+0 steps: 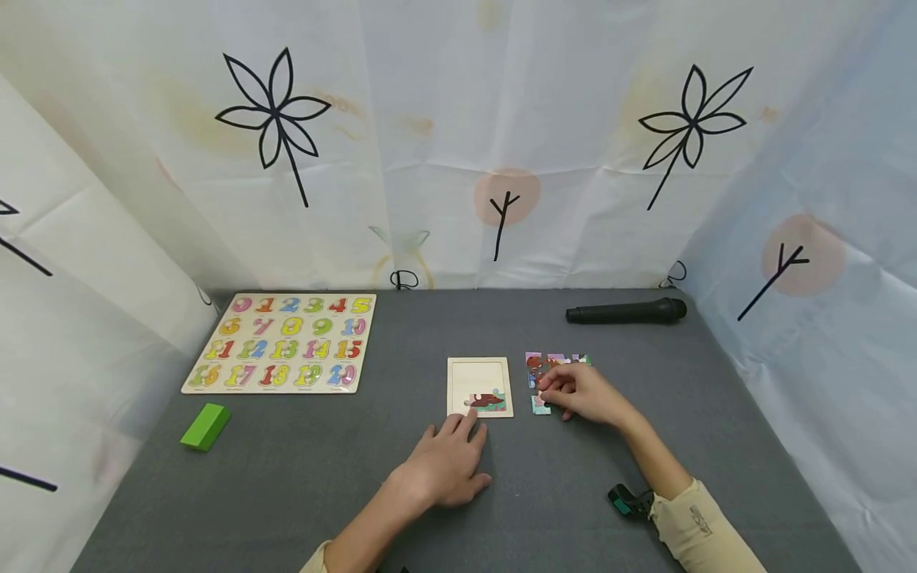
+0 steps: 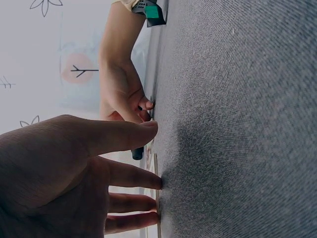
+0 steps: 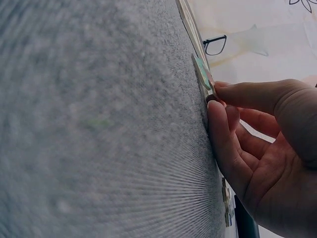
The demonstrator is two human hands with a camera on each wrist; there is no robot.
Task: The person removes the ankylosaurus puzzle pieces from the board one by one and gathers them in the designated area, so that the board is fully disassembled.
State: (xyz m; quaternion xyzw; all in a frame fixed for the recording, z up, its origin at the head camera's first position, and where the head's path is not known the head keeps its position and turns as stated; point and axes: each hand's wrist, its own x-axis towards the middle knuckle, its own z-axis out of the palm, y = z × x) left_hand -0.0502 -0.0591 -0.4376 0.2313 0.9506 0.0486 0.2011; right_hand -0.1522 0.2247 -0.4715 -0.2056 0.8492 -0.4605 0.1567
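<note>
A small wooden jigsaw tray (image 1: 478, 374) lies mid-table, with joined puzzle pieces (image 1: 487, 401) in its lower right corner showing a brown animal on green. My left hand (image 1: 447, 461) has its fingers stretched out, the fingertips at the tray's front edge. To the right of the tray, my right hand (image 1: 583, 394) pinches a light teal puzzle piece (image 1: 540, 405) between thumb and fingers. In the right wrist view that piece (image 3: 202, 73) is tilted up slightly at the table surface. Behind the right hand lie loose puzzle pieces (image 1: 533, 362), partly covered by it.
A number board (image 1: 279, 344) lies at the back left, and a green block (image 1: 205, 427) is in front of it. A black microphone (image 1: 626, 311) lies at the back right. Patterned white cloth (image 1: 430, 143) hangs behind and beside the grey table (image 1: 286, 477).
</note>
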